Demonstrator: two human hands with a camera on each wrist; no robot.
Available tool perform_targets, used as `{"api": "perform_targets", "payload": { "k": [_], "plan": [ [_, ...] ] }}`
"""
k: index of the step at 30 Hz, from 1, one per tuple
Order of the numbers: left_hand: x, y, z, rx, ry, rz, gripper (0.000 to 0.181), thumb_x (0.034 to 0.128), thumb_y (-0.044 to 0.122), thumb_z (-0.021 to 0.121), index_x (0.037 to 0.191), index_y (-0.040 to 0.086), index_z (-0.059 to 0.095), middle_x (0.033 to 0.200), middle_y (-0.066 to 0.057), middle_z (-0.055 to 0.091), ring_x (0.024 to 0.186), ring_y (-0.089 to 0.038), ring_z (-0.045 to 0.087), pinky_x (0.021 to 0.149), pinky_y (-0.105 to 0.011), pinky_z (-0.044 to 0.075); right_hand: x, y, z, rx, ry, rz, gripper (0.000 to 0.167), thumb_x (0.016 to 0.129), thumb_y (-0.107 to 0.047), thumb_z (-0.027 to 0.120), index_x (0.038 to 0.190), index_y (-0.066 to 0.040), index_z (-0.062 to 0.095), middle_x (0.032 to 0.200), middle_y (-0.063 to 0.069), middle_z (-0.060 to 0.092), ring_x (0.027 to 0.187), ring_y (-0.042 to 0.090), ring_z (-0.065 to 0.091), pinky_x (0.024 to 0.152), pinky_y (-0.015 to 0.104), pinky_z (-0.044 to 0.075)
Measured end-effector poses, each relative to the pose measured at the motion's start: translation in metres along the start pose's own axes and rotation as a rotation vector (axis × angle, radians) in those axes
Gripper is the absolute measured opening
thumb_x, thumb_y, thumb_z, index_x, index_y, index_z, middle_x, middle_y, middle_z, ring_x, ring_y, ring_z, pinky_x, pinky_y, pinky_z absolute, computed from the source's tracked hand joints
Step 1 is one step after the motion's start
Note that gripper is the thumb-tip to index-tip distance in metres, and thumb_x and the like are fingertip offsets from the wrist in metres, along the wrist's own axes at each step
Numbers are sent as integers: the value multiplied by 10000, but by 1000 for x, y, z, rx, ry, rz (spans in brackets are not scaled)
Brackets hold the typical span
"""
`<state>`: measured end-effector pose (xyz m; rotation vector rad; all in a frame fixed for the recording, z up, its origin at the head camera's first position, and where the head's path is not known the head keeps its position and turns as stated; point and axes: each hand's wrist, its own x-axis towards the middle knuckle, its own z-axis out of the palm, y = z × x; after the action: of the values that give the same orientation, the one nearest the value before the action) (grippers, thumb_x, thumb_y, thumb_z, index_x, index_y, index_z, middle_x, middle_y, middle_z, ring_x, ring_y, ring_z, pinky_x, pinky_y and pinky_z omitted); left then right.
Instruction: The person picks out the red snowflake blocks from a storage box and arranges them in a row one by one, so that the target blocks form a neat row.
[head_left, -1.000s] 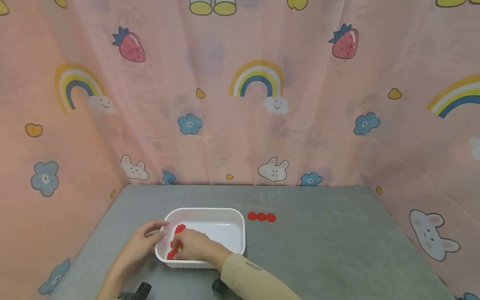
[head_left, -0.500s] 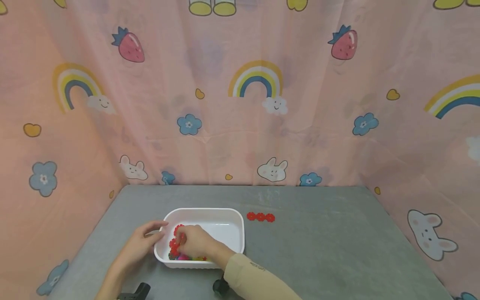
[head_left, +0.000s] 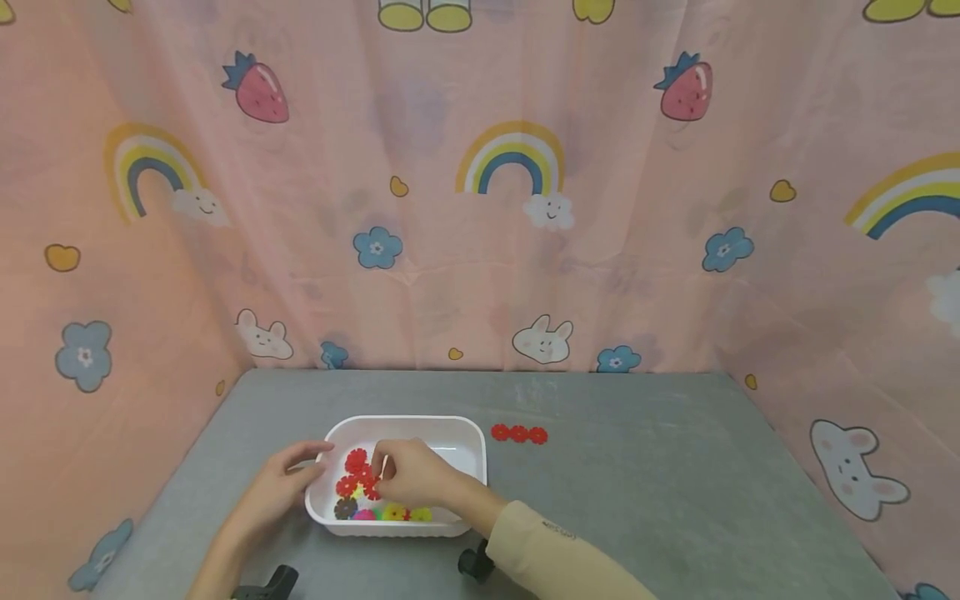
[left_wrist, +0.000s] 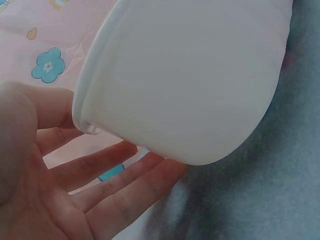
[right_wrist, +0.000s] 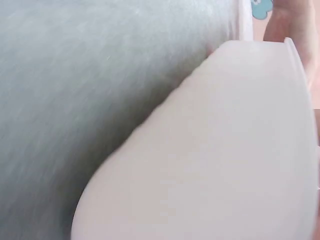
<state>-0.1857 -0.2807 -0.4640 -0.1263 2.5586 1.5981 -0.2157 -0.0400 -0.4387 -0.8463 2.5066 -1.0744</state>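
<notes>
Red flower-shaped pieces [head_left: 356,459] are lying in two places: at least four are overlapping in the left part of one white tray [head_left: 397,528], the exact number being hard to tell, and three more are forming a row [head_left: 519,434] of touching pieces on the table just beyond the tray's right end. Along the near wall inside, one brown piece [head_left: 346,507], one pink piece [head_left: 364,515] and two yellow pieces [head_left: 393,512] are showing, with a bit of green between the pink and the yellow. Two hands are working well apart from each other. One right hand [head_left: 412,473] is reaching down over the tray, its thumb and forefinger bent close beside the red pieces; whether they are pinching one cannot be told. One left hand [head_left: 273,483] is resting relaxed fingers against the tray's left end, touching its rim and outer wall. One grey table [head_left: 637,475] is supporting the tray. Behind it, one pink curtain [head_left: 465,292] is hanging, displaying two strawberries [head_left: 261,93], three rainbows [head_left: 512,137] and three rabbit heads [head_left: 542,342].
</notes>
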Motion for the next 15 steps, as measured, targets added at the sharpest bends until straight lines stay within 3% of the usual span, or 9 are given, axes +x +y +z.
{"api": "perform_targets", "payload": {
  "k": [15],
  "plan": [
    [0,2,0,38,-3,-13,413,1016,271,608,1378,73,598,1448,-246,495,1249,-402,520,894,-452,580,-35,39,-50,-22,134,-89,169,844,-26,728,847,-150,612,700,-82,547,649,68,516,557,205,468]
  ]
}}
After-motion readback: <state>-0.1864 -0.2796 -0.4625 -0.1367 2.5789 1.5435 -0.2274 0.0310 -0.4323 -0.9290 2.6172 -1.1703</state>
